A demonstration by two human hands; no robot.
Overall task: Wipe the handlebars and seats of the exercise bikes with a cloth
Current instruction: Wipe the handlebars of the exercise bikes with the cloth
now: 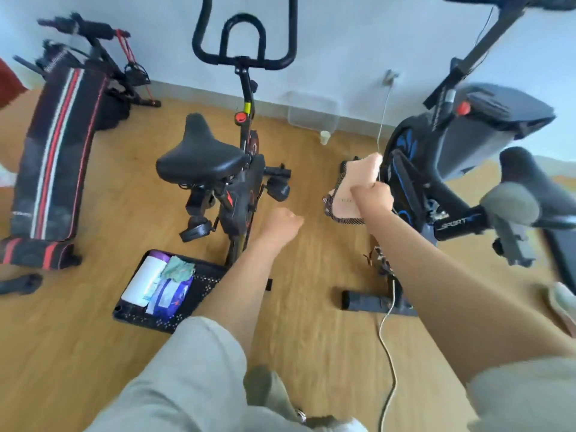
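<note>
The cloth, pinkish with a dark mesh edge, is hanging from the right hand, which is gripping it in a closed fist well to the right of the black seat of the middle bike. The left hand is reaching out between the two, fingers curled under into a fist with nothing showing in it. No wiping contact is happening yet: the cloth is touching neither this seat nor the handlebars rising beyond it.

Several things are looking risky. A thin white cable is running down from the wall, passing right beside the cloth-holding hand and trailing over the floor on the person's side of the seat. A sweep of that arm could be tugging it, and a step could be catching it. The mesh edge is dangling close to the crank and pedal area of the second bike, far right of the seat, and is likely to snag there. The tray of wipes is sitting on the floor just behind and below the seat, where a foot moving in could be knocking it.

The wooden floor is carrying everything, with a pale wall closing the room beyond the seat. A striped sit-up board is lying to the seat's left, and a small cup is standing by the wall, beyond and right of the seat.
</note>
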